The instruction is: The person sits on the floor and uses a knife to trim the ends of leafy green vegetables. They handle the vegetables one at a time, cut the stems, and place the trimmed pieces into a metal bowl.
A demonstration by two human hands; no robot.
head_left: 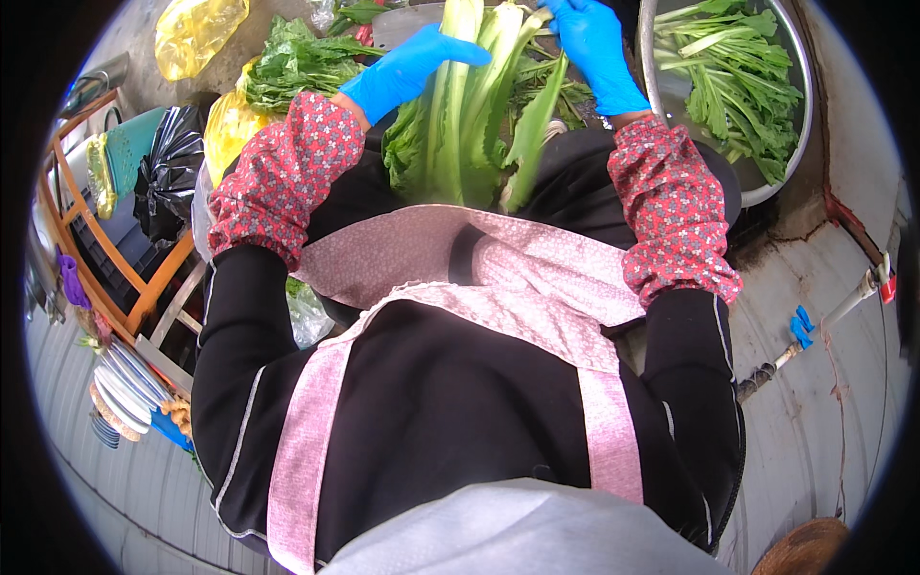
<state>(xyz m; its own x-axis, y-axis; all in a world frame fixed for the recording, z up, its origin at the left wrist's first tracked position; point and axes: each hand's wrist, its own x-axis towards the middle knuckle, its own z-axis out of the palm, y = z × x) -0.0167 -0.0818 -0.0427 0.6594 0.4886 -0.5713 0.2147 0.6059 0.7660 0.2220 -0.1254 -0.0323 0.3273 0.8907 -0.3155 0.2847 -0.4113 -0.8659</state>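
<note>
A bunch of leafy greens [460, 120] with thick pale stalks stands between my knees, its stalk ends up and its leaves down. My left hand [412, 72], in a blue glove, grips the bunch from the left, the thumb lying across the stalks. Opposite it, my right hand [596, 53], also blue-gloved, has its fingertips closed at the top of a thin stalk on the bunch's right side. The picture's upper edge cuts off part of those fingers. One loose-hanging green leaf [535, 136] slants just below the right hand.
A metal basin [807, 105] at the right holds cut greens. More greens [302, 62] lie at the left by a yellow plastic bag [230, 134]. Another yellow bag [196, 36] and a black bag [171, 177] are farther left, near an orange-brown wooden frame [153, 287]. A pipe [853, 302] stands right.
</note>
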